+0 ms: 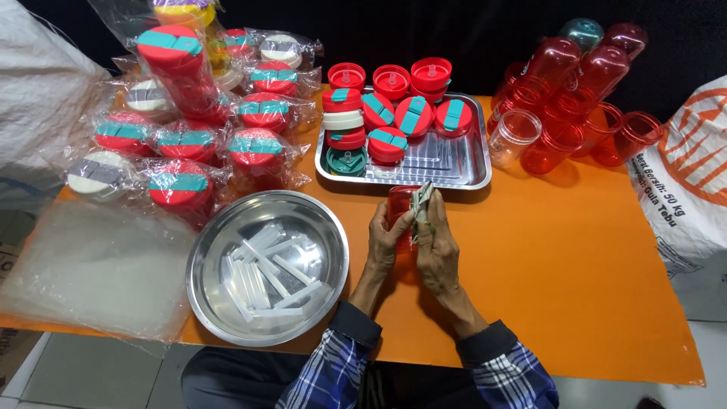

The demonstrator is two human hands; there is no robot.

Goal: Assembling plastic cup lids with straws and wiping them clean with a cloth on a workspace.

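Observation:
My left hand (384, 241) grips a red translucent plastic cup (399, 206) over the orange mat (575, 257), just in front of the steel tray (475, 176). My right hand (438, 246) holds a folded cloth or paper wad (422, 204) pressed at the cup's mouth. Both hands meet close together around the cup. My sleeves are blue plaid.
A round steel bowl (212, 303) with several white plastic strips lies to the left. The tray holds red lids with teal flaps. Bagged lidded cups (180, 185) pile up at far left, bare red cups (564, 140) at far right. Clear plastic bags (91, 273) lie at left; a white sack (685, 197) at right.

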